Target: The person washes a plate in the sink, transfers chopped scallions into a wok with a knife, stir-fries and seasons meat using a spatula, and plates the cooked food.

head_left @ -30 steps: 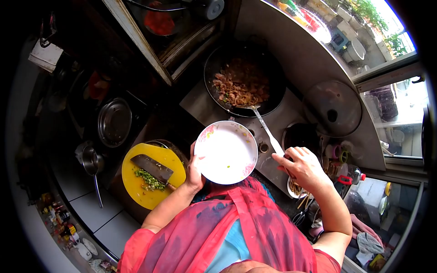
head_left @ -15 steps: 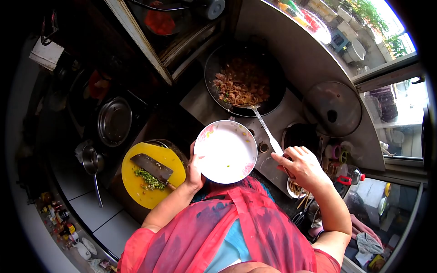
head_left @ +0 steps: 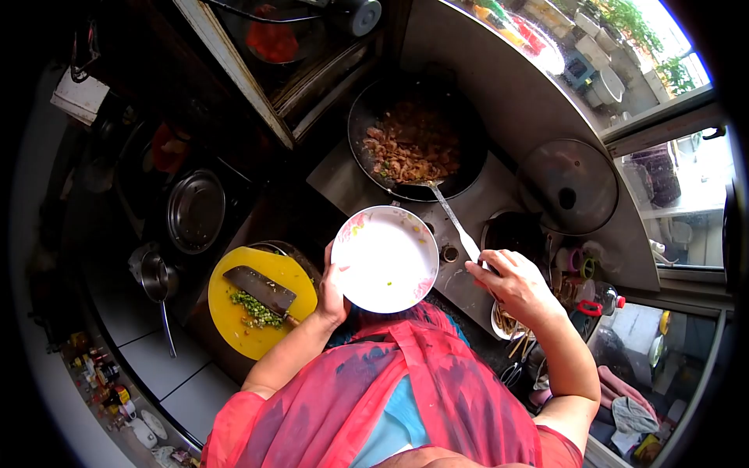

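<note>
1. The left hand grips the white bowl by its left edge; the right hand is closed around the handle of the spatula, whose blade lies ahead in the wok.
2. The wok sits on the stovetop; a yellow cutting board lies left; a window stands right.
3. The spatula points away from the person; its long axis slants forward and leftward; the bowl opens upward.

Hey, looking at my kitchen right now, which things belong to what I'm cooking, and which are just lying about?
In the job:
- wok with cooked-looking food
- spatula, in your right hand
- white bowl, in your left hand
- probably the chopped greens

Apparently just lying about:
- see-through lid
- small long-handled pan
- red-capped bottle
</note>
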Motion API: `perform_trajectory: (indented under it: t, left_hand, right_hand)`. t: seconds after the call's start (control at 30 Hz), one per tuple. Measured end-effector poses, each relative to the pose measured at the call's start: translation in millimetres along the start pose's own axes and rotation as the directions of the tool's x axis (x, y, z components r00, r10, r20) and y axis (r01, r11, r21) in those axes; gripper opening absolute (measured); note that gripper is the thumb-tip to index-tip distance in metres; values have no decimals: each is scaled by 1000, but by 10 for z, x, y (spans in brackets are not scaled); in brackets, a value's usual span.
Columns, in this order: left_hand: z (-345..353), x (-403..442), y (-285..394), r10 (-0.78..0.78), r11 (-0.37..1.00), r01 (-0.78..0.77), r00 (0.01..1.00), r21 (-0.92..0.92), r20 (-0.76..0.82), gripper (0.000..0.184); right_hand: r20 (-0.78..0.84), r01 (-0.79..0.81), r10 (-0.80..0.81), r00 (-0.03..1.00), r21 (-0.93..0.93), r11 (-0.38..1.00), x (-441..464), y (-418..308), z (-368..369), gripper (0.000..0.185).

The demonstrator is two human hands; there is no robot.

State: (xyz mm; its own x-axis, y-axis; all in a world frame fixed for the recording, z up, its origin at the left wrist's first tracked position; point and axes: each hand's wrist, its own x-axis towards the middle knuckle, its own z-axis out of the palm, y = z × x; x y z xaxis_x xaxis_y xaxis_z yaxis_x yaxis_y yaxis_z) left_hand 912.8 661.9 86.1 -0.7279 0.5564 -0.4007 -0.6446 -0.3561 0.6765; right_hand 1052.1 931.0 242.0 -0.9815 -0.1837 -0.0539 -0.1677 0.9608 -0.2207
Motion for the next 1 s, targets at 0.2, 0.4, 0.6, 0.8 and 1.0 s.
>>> perform_trajectory:
  t: [0.2, 0.4, 0.6, 0.8, 1.0]
  left_hand:
    - [19, 8, 11, 8, 1000, -8, 1000, -8, -18, 51]
    - [10, 197, 183, 128, 989, -126, 992, 74, -15, 50]
    - [364, 674, 765, 472, 791, -456, 879, 408, 67, 46]
    - [604, 1310, 1061, 692, 151, -577, 642, 802, 332, 43]
    - [858, 1488, 1066, 675, -78, -528, 597, 846, 434, 52]
  right_hand:
    - [-82, 9, -5, 997, 46, 999, -19, -26, 88, 43]
    - [-182, -49, 61, 981, 72, 996, -65, -19, 169, 38]
    - [-538, -122, 284, 794, 316, 941, -170, -114, -25, 30]
    - [-478, 107, 747, 463, 866, 488, -300, -200, -117, 25]
    - [-308, 143, 818, 485, 951, 273, -277, -270, 42, 27]
